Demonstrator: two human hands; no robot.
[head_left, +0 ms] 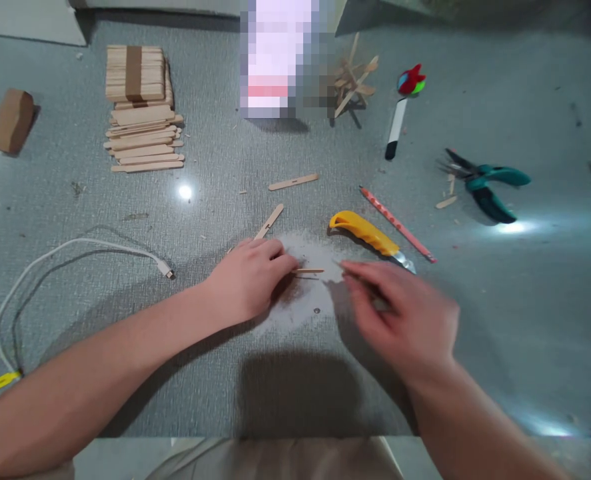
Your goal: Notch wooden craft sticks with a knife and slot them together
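My left hand (pixel 252 277) is closed on a thin wooden craft stick (pixel 309 271), whose free end points right. Across a small gap, my right hand (pixel 402 310) is pinched, its fingertips level with that end. Something small and dark shows between those fingers, but I cannot make out what it is. A pale powdery patch (pixel 302 320) marks the table beneath the stick. Just beyond my left hand lies a craft stick with a small slot (pixel 270 221), and farther up lies another slotted stick (pixel 294 182). A yellow-handled cutter (pixel 365 232) rests above my right hand, beside a red pencil (pixel 398 223).
Bundled craft sticks (pixel 135 73) and loose sticks (pixel 145 140) lie at upper left. Green-handled pliers (pixel 485 183) are on the right, below a white pen with a red top (pixel 396 127). A crossed-stick piece (pixel 355 83) stands at the back. A white cable (pixel 80 240) curves at left.
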